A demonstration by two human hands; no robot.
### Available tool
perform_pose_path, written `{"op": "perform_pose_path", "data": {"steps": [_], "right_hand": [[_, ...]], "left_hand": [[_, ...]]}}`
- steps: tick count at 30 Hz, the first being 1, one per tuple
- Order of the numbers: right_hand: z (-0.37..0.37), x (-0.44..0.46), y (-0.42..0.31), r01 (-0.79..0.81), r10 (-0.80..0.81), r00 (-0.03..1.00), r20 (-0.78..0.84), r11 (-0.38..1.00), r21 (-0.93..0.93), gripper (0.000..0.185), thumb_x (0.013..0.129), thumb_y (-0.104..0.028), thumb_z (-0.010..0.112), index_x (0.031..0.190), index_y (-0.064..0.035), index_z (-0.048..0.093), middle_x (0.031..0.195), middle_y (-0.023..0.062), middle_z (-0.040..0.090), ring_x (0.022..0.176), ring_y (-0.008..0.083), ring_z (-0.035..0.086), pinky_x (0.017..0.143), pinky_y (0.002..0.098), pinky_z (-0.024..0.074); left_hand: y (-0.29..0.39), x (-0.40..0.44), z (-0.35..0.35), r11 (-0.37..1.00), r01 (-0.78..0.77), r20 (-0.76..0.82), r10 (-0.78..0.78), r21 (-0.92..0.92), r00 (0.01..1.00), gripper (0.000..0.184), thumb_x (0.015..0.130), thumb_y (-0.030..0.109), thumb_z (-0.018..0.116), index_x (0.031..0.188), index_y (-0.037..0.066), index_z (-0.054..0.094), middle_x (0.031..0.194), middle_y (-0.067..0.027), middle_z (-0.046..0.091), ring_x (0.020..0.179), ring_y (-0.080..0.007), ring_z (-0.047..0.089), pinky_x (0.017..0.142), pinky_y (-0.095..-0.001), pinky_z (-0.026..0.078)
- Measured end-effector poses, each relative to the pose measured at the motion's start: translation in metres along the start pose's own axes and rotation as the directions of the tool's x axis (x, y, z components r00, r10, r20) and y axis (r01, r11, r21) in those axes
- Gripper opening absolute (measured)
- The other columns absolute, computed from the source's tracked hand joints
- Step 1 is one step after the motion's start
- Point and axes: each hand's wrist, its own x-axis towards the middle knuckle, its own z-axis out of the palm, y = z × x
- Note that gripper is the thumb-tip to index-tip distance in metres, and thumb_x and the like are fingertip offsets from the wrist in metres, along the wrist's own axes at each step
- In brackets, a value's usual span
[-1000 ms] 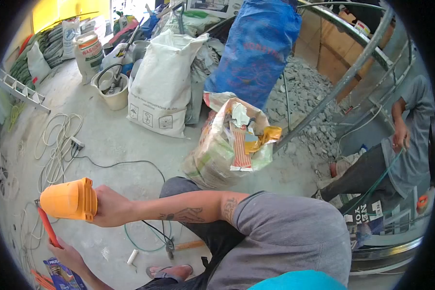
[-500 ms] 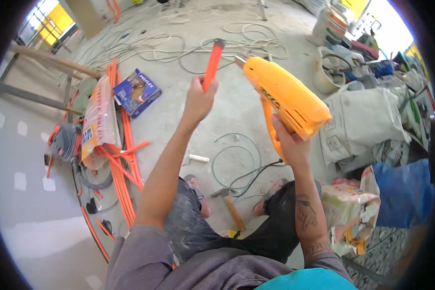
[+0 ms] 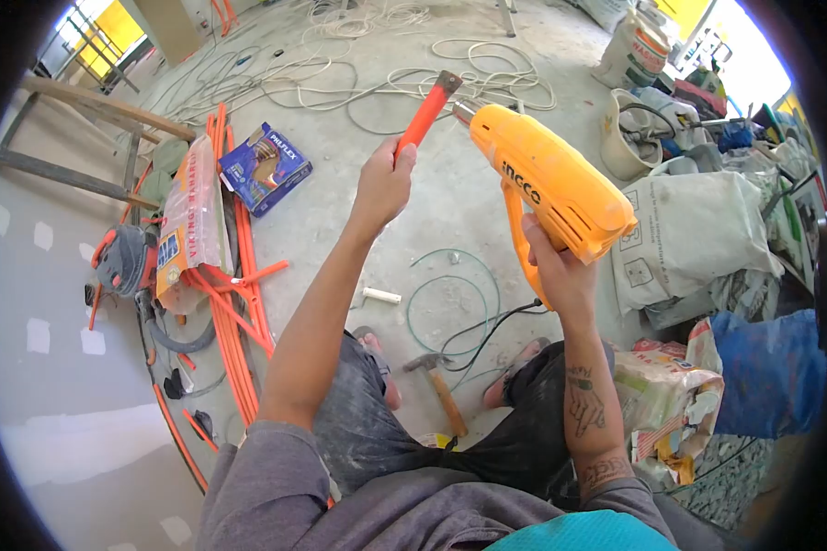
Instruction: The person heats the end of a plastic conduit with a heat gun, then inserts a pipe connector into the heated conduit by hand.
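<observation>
My left hand (image 3: 382, 187) is closed around the lower end of a short orange pipe (image 3: 423, 115), whose dark, scorched-looking end points up and right. In my right hand (image 3: 560, 275) is the handle of a yellow heat gun (image 3: 556, 184) marked INGCO. Its metal nozzle (image 3: 465, 111) points up and left, close to the pipe's dark end; whether they touch I cannot tell. A black cord (image 3: 501, 319) runs from the handle down to the floor. Between my feet lies a hammer (image 3: 443, 395) with a wooden handle.
Orange pipes (image 3: 234, 340), a blue box (image 3: 265, 169) and a printed sack (image 3: 190, 225) lie at the left. White cables (image 3: 312, 87) coil across the floor ahead. On the right are a bucket (image 3: 619, 147), a white sack (image 3: 694, 230) and a blue sack (image 3: 767, 372). A small roller (image 3: 381, 295) lies centrally.
The view has swung from the right-hand sacks and the other person to the floor ahead. Since half a second ago, the pipe's dark end has moved right, nearer the nozzle.
</observation>
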Motion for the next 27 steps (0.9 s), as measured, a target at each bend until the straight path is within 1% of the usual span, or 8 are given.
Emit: {"op": "perform_pose_path", "data": {"steps": [2, 5, 7, 9, 14, 17, 24, 27], "right_hand": [[0.004, 0.006, 0.001, 0.034, -0.034, 0.999, -0.001, 0.999, -0.018, 0.017, 0.091, -0.014, 0.072, 0.1, -0.0005, 0.066, 0.076, -0.0006, 0.062, 0.06, 0.0057, 0.054, 0.055, 0.0225, 0.0451], [0.02, 0.012, 0.0, -0.089, 0.088, 0.996, 0.022, 0.994, 0.065, 0.028, 0.09, -0.01, 0.073, 0.113, 0.0016, 0.063, 0.103, 0.004, 0.067, 0.09, 0.0101, 0.064, 0.079, 0.0267, 0.0518], [0.028, 0.013, -0.002, -0.101, 0.102, 0.995, 0.001, 0.99, 0.103, 0.026, 0.09, -0.01, 0.072, 0.112, 0.0016, 0.063, 0.103, 0.0041, 0.067, 0.091, 0.0104, 0.063, 0.081, 0.027, 0.0515], [0.037, 0.015, -0.004, -0.087, 0.089, 0.996, -0.006, 0.984, 0.153, 0.026, 0.09, -0.009, 0.072, 0.112, 0.0014, 0.062, 0.103, 0.0043, 0.067, 0.092, 0.0105, 0.063, 0.081, 0.0274, 0.0514], [0.063, 0.012, -0.013, -0.092, 0.095, 0.995, -0.002, 0.962, 0.256, 0.027, 0.089, -0.008, 0.072, 0.113, 0.0009, 0.062, 0.103, 0.0044, 0.066, 0.092, 0.0105, 0.063, 0.082, 0.0282, 0.0516], [0.08, 0.009, -0.018, -0.043, 0.046, 0.999, -0.021, 0.991, 0.128, 0.023, 0.089, -0.014, 0.075, 0.105, -0.0029, 0.063, 0.08, -0.0003, 0.062, 0.061, 0.0059, 0.056, 0.054, 0.0225, 0.0459], [0.104, 0.007, -0.005, 0.042, -0.047, 0.998, 0.033, 0.988, 0.146, 0.024, 0.088, -0.013, 0.076, 0.106, -0.0035, 0.063, 0.088, -0.0005, 0.063, 0.065, 0.0052, 0.057, 0.054, 0.0225, 0.048], [0.107, 0.006, -0.003, 0.037, -0.044, 0.998, 0.049, 0.988, 0.148, 0.022, 0.088, -0.012, 0.074, 0.106, -0.0036, 0.063, 0.088, -0.0008, 0.062, 0.065, 0.0052, 0.056, 0.054, 0.0226, 0.0477]], "left_hand": [[0.001, -0.001, 0.001, 1.0, 0.01, 0.002, -0.01, -0.017, 1.0, 0.037, 0.102, 0.027, 0.049, 0.124, 0.0, 0.059, 0.087, -0.0113, 0.065, 0.079, -0.0211, 0.061, 0.075, -0.0352, 0.047], [-0.007, 0.002, 0.003, 0.998, 0.038, 0.001, -0.038, -0.043, 0.999, 0.036, 0.103, 0.028, 0.048, 0.122, -0.001, 0.059, 0.087, -0.0112, 0.065, 0.08, -0.0216, 0.061, 0.075, -0.0359, 0.048], [-0.011, 0.008, 0.001, 0.996, 0.059, -0.029, -0.061, -0.062, 0.998, 0.036, 0.103, 0.028, 0.048, 0.121, -0.001, 0.059, 0.086, -0.011, 0.065, 0.08, -0.0215, 0.061, 0.075, -0.0361, 0.048], [-0.01, 0.01, -0.003, 0.989, 0.076, -0.081, -0.087, -0.123, 0.993, 0.037, 0.105, 0.033, 0.046, 0.115, 0.0, 0.059, 0.082, -0.0025, 0.058, 0.077, -0.0107, 0.052, 0.071, -0.0277, 0.044], [-0.001, 0.012, -0.011, 0.981, 0.08, -0.222, -0.119, -0.178, 0.968, 0.035, 0.105, 0.032, 0.046, 0.115, 0.0, 0.057, 0.083, -0.0023, 0.058, 0.075, -0.0103, 0.052, 0.067, -0.0277, 0.044], [-0.011, 0.017, -0.027, 0.986, 0.065, -0.28, -0.107, -0.156, 0.954, 0.033, 0.104, 0.03, 0.046, 0.114, 0.0, 0.057, 0.084, -0.0059, 0.061, 0.075, -0.0148, 0.056, 0.068, -0.0319, 0.046], [-0.03, 0.019, -0.066, 0.979, 0.201, -0.283, -0.197, -0.015, 0.939, 0.039, 0.103, 0.034, 0.045, 0.114, -0.001, 0.06, 0.087, -0.014, 0.066, 0.079, -0.0245, 0.064, 0.073, -0.0384, 0.049], [-0.036, 0.019, -0.071, 0.986, 0.155, -0.319, -0.127, 0.064, 0.939, 0.04, 0.102, 0.034, 0.048, 0.113, -0.002, 0.06, 0.089, -0.0168, 0.068, 0.081, -0.0287, 0.066, 0.074, -0.0403, 0.05]]}}
